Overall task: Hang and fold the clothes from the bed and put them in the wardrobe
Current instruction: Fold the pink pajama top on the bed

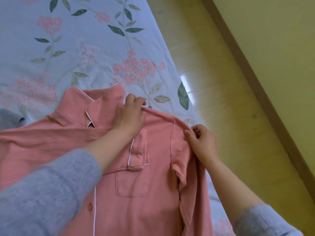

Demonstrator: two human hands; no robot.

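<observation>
A floral bedsheet (68,48), pale blue with pink blossom and green leaves, covers the bed behind and to the left of the pink pyjama shirt (153,167). To the right of the shirt runs a light wooden floor (213,82), edged further right by a brown skirting board (247,70) and a yellowish wall (281,40).

The shirt is over the near part of the sheet, front side up, with one long sleeve stretched out to the left edge of the view. It is not clear whether its body lies flat on the bed or is lifted a little.

Two forearms in grey knit sleeves cross the shirt, the left sleeve (42,193) over its lower left part and the right sleeve (259,222) beside its lower right edge. A grey garment (10,120) shows partly just above the shirt's outstretched sleeve.

The left hand (129,114) rests on the shirt's shoulder next to the collar (95,103), its fingers curled over the top edge and gripping the cloth. The right hand (201,142) is at the outer end of the same shoulder, by the sleeve seam, where its thumb and fingertips pinch the fabric.

Below the left hand a front edge with white piping (130,150) is turned back on itself. A chest pocket (131,184) sits just beneath that fold. One pink button (89,207) shows on the shirt's front, left of the pocket.
</observation>
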